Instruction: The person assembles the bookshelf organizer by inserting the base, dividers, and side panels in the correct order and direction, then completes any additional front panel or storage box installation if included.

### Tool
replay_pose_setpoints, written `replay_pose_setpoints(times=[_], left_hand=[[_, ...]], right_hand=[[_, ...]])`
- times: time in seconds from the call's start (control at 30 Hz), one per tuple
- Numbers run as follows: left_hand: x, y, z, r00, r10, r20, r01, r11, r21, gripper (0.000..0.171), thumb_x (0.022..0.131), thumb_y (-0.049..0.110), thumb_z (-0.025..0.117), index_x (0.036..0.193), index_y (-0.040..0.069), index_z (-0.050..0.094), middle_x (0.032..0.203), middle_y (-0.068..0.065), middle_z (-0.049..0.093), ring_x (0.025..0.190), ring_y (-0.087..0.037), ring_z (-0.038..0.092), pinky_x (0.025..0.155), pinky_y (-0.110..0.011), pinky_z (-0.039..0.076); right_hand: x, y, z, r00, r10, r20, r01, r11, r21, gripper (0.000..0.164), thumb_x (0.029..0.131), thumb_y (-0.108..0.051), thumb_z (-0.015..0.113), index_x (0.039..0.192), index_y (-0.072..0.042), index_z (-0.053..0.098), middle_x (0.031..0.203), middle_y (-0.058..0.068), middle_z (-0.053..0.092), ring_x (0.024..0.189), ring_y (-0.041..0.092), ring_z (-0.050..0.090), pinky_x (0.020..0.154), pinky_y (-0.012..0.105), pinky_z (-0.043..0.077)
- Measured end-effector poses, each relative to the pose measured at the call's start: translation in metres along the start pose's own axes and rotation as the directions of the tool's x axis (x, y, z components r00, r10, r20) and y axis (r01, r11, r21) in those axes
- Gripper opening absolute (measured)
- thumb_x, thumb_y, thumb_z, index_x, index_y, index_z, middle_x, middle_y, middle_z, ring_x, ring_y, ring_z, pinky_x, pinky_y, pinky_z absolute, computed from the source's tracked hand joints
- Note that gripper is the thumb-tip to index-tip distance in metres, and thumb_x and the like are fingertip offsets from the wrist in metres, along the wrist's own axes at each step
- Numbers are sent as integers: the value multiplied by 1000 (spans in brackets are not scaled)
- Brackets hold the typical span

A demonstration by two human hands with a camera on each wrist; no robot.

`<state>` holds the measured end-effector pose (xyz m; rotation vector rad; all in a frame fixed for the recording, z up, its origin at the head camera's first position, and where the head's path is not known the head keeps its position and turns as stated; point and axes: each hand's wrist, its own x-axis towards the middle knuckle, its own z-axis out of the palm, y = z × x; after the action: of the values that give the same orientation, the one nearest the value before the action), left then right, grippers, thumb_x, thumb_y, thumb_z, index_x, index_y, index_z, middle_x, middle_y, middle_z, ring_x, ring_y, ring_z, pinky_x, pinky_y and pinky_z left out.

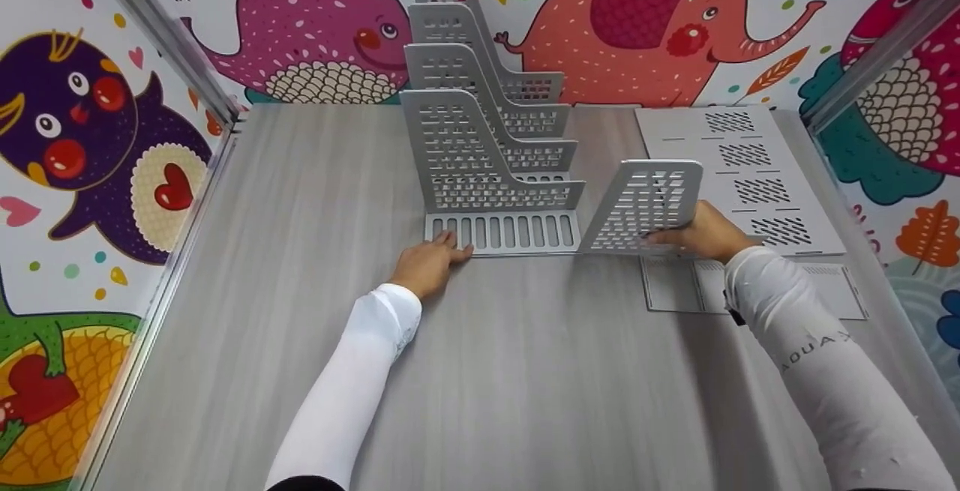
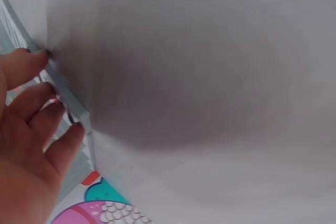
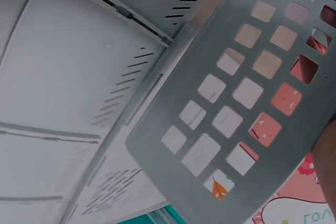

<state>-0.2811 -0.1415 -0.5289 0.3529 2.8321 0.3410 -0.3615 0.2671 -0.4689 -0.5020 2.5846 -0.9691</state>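
Cartoon-printed walls (image 1: 630, 64) with metal corner profiles enclose a grey wood-grain tabletop (image 1: 525, 386). Toward the far side, slightly right of centre, stands a grey desktop organizer: a slotted base plate (image 1: 510, 249) carrying four upright perforated dividers (image 1: 465, 161). These stand one behind another, from near to far, each with its tall side at left and stepping down to a low side at right.

Left hand (image 1: 427, 264): located at the near left corner of the base plate. Its fingers and thumb touch the plate edge in a loose, lightly bent posture, not clenched.

Right hand (image 1: 701, 235): pinches a loose perforated panel (image 1: 652, 191) at its right side, thumb on the near face; the grip is narrow, limited to the panel thickness. Panel location: just right of the base plate's near end; contact between the two cannot be told. Panel orientation: raised on edge, broad face toward the near side, left edge sloping upward to the right. Its long axis cannot be determined.

Flat parts at right: a slit-patterned sheet (image 1: 679, 150) behind the hand and a ribbed sheet (image 1: 671, 285) nearer, partly covered by the right sleeve (image 1: 810, 371).
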Motion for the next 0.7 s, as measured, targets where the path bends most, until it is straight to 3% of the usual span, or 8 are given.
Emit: replay_pose_setpoints(times=[0.3, 0.53, 0.7], left_hand=[[-1, 2, 3, 1000, -11, 5, 11, 1000, 15, 48, 94, 9, 48, 136, 32, 51, 151, -11, 39, 143, -26, 32, 111, -49, 35], [-2, 3, 4, 1000, -13, 22, 12, 999, 44, 50, 95, 9, 47, 138, 33, 49, 151, -10, 38, 144, -24, 31, 113, -45, 34], [-2, 3, 3, 1000, -13, 14, 12, 999, 47, 48, 95, 11, 47, 137, 33, 50, 151, -10, 39, 143, -25, 32, 112, -48, 35]], right_hand=[[6, -2, 12, 997, -14, -74, 12, 1000, -29, 42, 75, -18, 80, 113, -3, 68, 110, 15, 71, 86, -14, 54, 89, 28, 45], [14, -7, 21, 998, 6, -68, -6, 1000, -3, 46, 73, -23, 81, 114, -5, 67, 111, 14, 71, 93, 1, 60, 93, 40, 46], [16, -9, 27, 995, -23, -100, 22, 1000, -5, 42, 72, -20, 82, 108, -3, 69, 106, 16, 72, 89, 1, 61, 88, 31, 47]])
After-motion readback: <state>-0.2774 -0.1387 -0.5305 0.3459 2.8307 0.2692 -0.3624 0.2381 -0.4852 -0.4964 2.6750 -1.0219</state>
